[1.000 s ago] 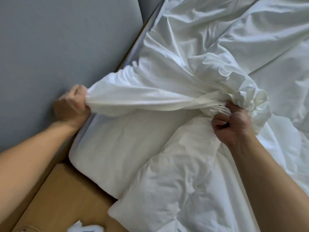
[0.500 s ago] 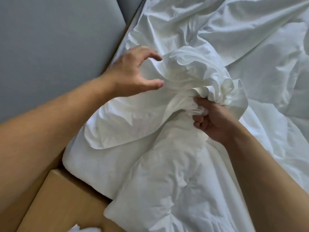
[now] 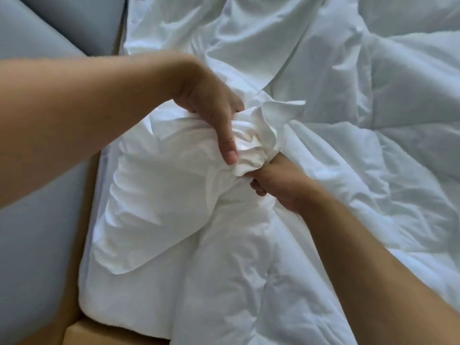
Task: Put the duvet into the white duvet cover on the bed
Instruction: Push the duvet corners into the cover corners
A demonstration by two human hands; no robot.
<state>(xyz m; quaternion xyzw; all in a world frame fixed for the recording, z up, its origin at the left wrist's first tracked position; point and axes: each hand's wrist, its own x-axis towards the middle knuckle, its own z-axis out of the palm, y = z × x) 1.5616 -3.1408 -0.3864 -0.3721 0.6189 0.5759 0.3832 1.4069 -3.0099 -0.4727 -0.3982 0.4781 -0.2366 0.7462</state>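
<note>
At centre frame, my left thumb lies straight along a gathered wad of the thin white cotton duvet cover. It presses the cloth toward my other left fingers, which curl into the folds on the far side and are mostly hidden. My left hand thus grips the wad from above.

Just near and right of it, the fingers of my right hand curl tightly round the same wad from below, their tips buried in the cloth. Only the bunched fabric lies between the two hands.

Leftward and nearer from the wad, a smooth flap of the cover spreads over a puffy corner of the thick white quilted duvet. This padded mass runs toward the near edge between my forearms. How far the corner sits inside the cover cannot be told.

Farther right, more of the duvet lies flat on the bed, showing stitched squares. Loose, creased cloth of the cover stretches to the far edge at top centre.

Along the left side, a tan wooden bed frame borders the bedding at its near corner. Beyond that stands a grey-blue padded panel.
</note>
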